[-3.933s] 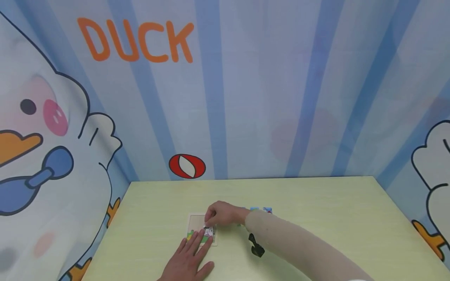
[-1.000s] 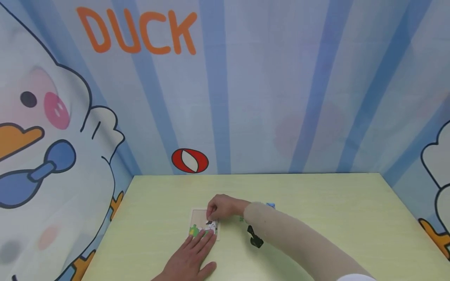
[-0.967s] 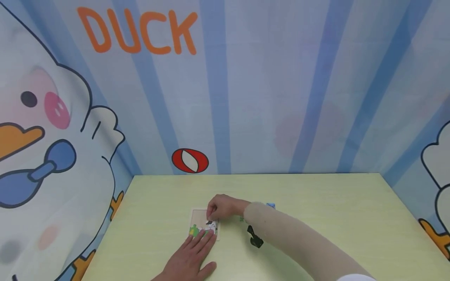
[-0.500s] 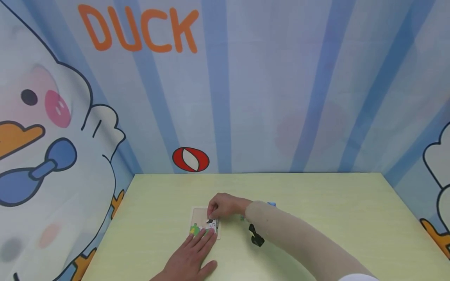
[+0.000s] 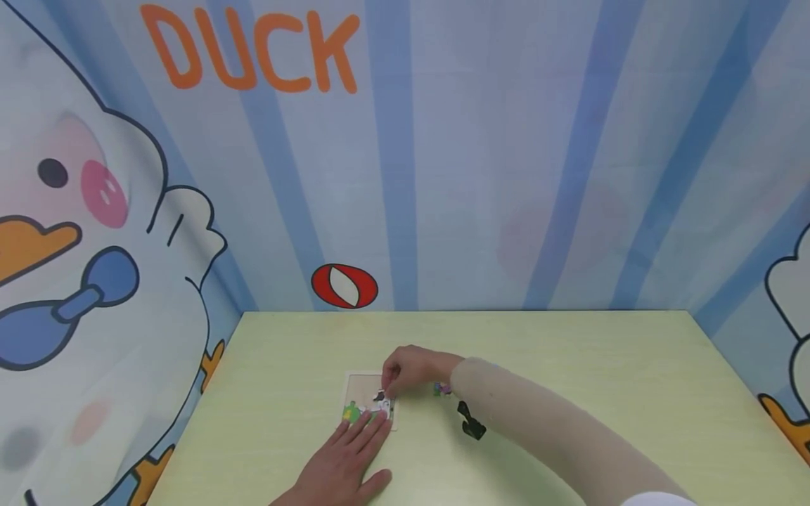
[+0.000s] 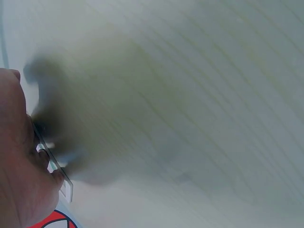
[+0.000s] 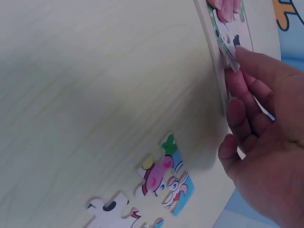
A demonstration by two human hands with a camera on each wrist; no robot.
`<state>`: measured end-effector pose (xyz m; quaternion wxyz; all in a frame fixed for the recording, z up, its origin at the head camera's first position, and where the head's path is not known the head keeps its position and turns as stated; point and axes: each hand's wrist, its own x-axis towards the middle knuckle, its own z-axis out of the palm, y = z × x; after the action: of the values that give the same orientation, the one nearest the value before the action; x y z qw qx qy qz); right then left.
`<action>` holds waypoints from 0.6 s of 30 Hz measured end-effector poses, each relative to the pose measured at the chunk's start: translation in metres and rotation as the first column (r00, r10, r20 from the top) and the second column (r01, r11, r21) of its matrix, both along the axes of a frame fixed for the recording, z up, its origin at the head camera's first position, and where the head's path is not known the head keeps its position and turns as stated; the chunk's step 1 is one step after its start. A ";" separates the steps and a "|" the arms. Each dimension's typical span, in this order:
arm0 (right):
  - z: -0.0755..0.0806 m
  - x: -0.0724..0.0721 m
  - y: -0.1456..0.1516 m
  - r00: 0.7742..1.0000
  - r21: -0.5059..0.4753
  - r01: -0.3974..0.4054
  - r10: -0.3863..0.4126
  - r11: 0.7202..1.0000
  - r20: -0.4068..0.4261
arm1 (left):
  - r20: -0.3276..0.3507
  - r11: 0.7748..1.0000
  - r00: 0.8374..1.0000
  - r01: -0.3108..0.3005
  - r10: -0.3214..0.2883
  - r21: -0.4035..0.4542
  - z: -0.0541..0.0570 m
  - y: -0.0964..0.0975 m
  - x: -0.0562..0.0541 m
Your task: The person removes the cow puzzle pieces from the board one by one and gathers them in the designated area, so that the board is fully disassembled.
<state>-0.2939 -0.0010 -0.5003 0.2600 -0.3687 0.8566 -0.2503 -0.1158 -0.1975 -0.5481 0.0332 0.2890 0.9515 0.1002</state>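
A shallow wooden puzzle board (image 5: pixel 361 385) lies on the table, with green, yellow and white pieces along its near side and bare wood at the far left. My left hand (image 5: pixel 342 460) rests flat, its straight fingertips on the fitted pieces. At the board's right edge, my right hand (image 5: pixel 414 369) pinches a puzzle piece (image 7: pixel 232 58) between thumb and index finger. In the right wrist view that piece stands tilted, one edge raised from the board. The left wrist view shows mostly blurred tabletop, with part of the left hand (image 6: pixel 23 161) at the board's edge.
Several loose puzzle pieces lie right of the board, among them a pink-faced one (image 7: pixel 159 175) and a white one (image 7: pixel 111 213); the right forearm covers most of them in the head view. A black wrist device (image 5: pixel 471 422) hangs below the right sleeve. A printed curtain (image 5: pixel 468 154) stands behind the table.
My right hand has shifted slightly right, uncovering more of the white-and-black pieces. Its forearm now hides the blue loose pieces and shows a pink one. The left hand stays on the board.
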 end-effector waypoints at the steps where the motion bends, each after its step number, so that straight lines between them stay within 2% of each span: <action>1: 0.001 0.001 0.000 1.000 0.010 -0.007 0.007 1.000 -0.011 | -0.022 1.000 1.000 0.007 -0.007 0.007 -0.001 0.000 0.000; 4: 0.002 0.003 -0.002 0.998 0.043 -0.025 0.028 0.999 -0.059 | -0.067 1.000 0.998 0.022 -0.021 0.014 -0.005 -0.002 0.000; 7: 0.003 0.004 -0.004 0.996 0.061 -0.027 0.032 0.998 -0.084 | -0.080 1.000 0.996 0.028 -0.027 0.014 -0.009 -0.004 0.000; 13: 0.001 0.004 -0.004 0.998 0.042 -0.012 0.015 0.999 -0.067 | -0.025 1.000 1.000 0.009 -0.009 0.008 -0.009 -0.004 -0.002; 18: -0.001 0.003 0.001 0.999 -0.011 0.027 -0.027 1.000 -0.020 | 0.026 1.000 1.000 0.000 -0.001 0.016 -0.002 -0.001 -0.002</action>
<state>-0.2912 -0.0001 -0.5017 0.2459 -0.3610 0.8628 -0.2547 -0.1174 -0.1985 -0.5498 0.0435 0.2882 0.9501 0.1117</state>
